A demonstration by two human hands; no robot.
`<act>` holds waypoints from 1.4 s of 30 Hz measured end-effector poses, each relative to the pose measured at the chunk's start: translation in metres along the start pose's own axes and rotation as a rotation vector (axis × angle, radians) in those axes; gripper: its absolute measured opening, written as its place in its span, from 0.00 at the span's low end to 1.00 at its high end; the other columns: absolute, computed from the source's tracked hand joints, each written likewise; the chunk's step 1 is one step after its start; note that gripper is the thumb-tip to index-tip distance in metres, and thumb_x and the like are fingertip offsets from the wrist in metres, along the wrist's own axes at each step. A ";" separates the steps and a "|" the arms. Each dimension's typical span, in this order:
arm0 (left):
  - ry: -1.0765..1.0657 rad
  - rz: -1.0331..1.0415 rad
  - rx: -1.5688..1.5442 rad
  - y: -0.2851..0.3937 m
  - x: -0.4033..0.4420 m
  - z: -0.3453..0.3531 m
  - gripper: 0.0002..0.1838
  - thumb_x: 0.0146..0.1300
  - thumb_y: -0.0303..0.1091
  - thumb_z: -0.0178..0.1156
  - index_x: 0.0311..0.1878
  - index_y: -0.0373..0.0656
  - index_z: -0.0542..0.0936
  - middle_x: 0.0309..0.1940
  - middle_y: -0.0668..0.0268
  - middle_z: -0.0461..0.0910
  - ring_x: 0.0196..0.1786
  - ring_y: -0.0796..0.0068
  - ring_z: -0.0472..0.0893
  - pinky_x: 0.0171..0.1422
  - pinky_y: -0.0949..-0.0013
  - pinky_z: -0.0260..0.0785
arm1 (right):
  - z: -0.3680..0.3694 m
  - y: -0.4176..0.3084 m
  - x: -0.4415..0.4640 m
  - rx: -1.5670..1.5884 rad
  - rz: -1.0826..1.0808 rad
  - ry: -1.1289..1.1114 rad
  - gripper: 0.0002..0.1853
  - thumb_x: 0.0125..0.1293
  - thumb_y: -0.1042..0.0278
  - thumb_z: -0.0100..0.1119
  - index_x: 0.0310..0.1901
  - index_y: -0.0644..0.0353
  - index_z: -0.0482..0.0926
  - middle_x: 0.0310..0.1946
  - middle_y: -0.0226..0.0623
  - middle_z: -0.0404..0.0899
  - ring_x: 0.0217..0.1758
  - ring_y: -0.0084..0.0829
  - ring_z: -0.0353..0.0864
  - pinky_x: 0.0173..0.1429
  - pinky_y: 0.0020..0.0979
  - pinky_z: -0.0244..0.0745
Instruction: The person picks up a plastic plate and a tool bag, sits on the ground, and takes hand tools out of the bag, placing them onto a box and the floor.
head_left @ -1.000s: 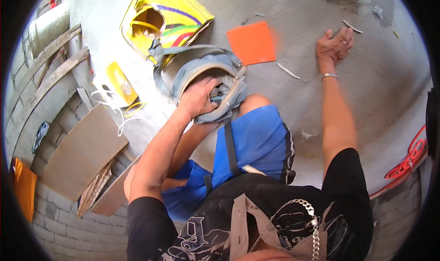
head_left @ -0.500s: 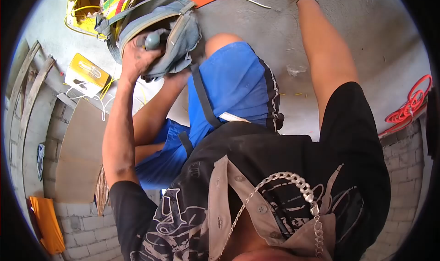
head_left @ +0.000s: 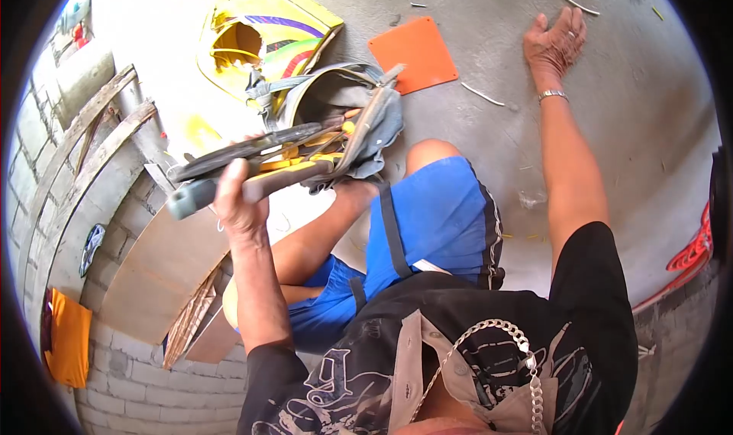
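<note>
My left hand is closed around a long tool with a dark grey handle and a teal-grey end; its head is hidden. A black long tool lies just above my thumb, blurred. Both extend from the mouth of a grey-blue cloth tool bag, where several yellow-handled tools show. On the concrete floor rests my right hand, palm down with nothing in it, wearing a ring and a metal wristband. A short white piece of cable lies close to its fingertips.
Behind the bag sits a yellow striped container with a hole. An orange square sheet and a white cable piece lie on the floor. Wooden planks and a brown board stand left; red coiled hose lies right.
My left hand has come out of the bag toward the left, drawing the long tool with it. The view has shifted, and my right hand now shows fully on the floor.
</note>
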State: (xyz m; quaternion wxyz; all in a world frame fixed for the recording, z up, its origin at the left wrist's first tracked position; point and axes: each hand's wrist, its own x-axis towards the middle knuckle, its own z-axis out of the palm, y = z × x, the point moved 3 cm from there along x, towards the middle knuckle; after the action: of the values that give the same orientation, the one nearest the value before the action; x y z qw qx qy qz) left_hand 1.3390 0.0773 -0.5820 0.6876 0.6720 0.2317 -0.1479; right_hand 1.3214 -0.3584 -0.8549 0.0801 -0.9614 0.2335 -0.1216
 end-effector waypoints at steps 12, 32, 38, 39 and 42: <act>0.382 0.363 -0.351 0.141 0.129 0.078 0.21 0.48 0.40 0.64 0.45 0.39 0.76 0.39 0.59 0.79 0.49 0.59 0.76 0.66 0.47 0.59 | 0.000 -0.001 0.000 0.003 0.003 0.014 0.33 0.58 0.57 0.58 0.63 0.60 0.58 0.65 0.45 0.56 0.68 0.50 0.54 0.68 0.50 0.53; 0.052 -0.078 0.733 -0.035 0.339 0.137 0.22 0.48 0.47 0.74 0.24 0.40 0.74 0.20 0.71 0.69 0.22 0.79 0.68 0.27 0.69 0.63 | -0.007 -0.006 0.002 -0.028 0.041 -0.055 0.36 0.57 0.60 0.59 0.65 0.60 0.57 0.67 0.46 0.55 0.69 0.49 0.54 0.70 0.47 0.52; -0.010 0.247 0.770 -0.003 0.232 0.110 0.23 0.57 0.48 0.65 0.44 0.35 0.82 0.38 0.57 0.82 0.39 0.73 0.80 0.44 0.72 0.72 | -0.005 -0.006 0.002 -0.021 0.022 -0.030 0.34 0.59 0.59 0.57 0.64 0.61 0.58 0.67 0.45 0.55 0.70 0.48 0.53 0.71 0.47 0.52; -0.073 0.086 0.989 0.011 0.191 0.118 0.18 0.59 0.45 0.62 0.38 0.36 0.84 0.33 0.60 0.83 0.36 0.75 0.80 0.40 0.74 0.72 | -0.006 -0.007 0.002 -0.020 0.019 -0.029 0.34 0.59 0.59 0.57 0.64 0.61 0.58 0.67 0.45 0.55 0.70 0.48 0.53 0.71 0.47 0.52; -0.426 -0.464 0.989 -0.032 0.120 0.088 0.23 0.61 0.51 0.58 0.31 0.35 0.83 0.23 0.62 0.81 0.27 0.74 0.79 0.37 0.70 0.72 | -0.008 -0.009 0.001 -0.035 0.040 -0.057 0.33 0.60 0.59 0.56 0.64 0.61 0.58 0.67 0.45 0.55 0.70 0.48 0.53 0.71 0.47 0.52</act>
State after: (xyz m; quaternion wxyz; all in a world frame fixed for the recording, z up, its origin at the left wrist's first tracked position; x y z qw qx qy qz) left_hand 1.4345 0.0008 -0.6726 0.2735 0.8002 0.1332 -0.5169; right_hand 1.3242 -0.3518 -0.8455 0.0723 -0.9609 0.2522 -0.0884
